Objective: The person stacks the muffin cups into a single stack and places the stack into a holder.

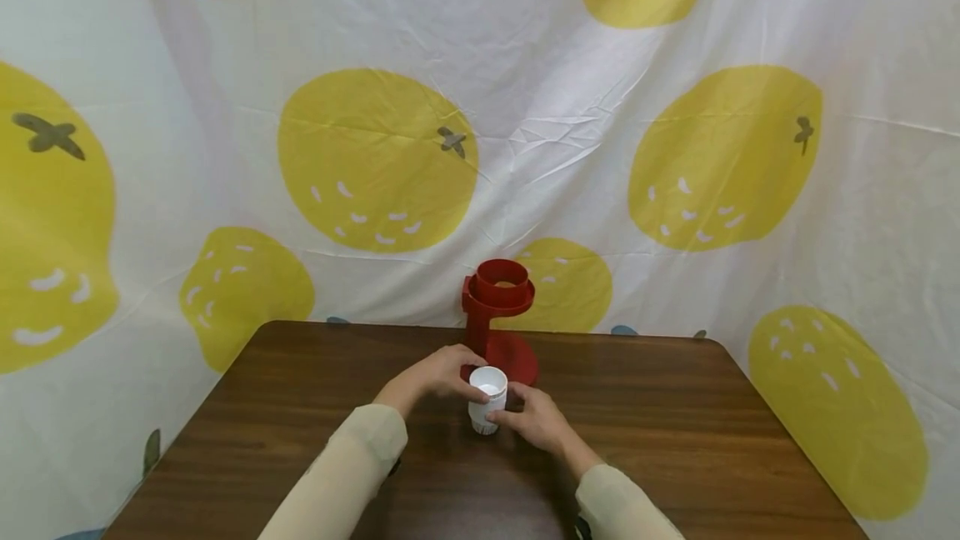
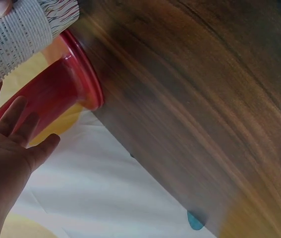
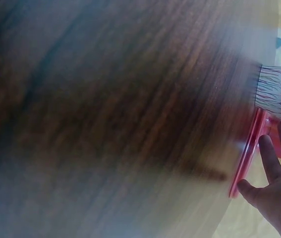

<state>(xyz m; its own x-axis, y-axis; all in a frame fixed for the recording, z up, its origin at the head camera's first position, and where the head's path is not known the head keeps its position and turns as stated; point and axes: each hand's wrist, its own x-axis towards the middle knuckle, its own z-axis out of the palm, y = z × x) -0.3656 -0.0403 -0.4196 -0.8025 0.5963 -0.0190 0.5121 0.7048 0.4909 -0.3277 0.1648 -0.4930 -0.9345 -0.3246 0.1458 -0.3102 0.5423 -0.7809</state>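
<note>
A stack of nested white paper cups, mouths up, stands upright at the table's middle. Patterned lines mark the lowest cup, and many rims show as ridges in the left wrist view. My left hand holds the stack near its top from the left, thumb in front. From the right, my right hand grips it with thumb and forefinger, slightly lower. The other fingers of each hand spread away from the cups. Just behind stands a red stand with a round base, an upright post and a ring-shaped holder on top.
The dark wooden table has its far edge close behind the red stand. A white cloth printed with yellow lemons hangs behind it and along the sides.
</note>
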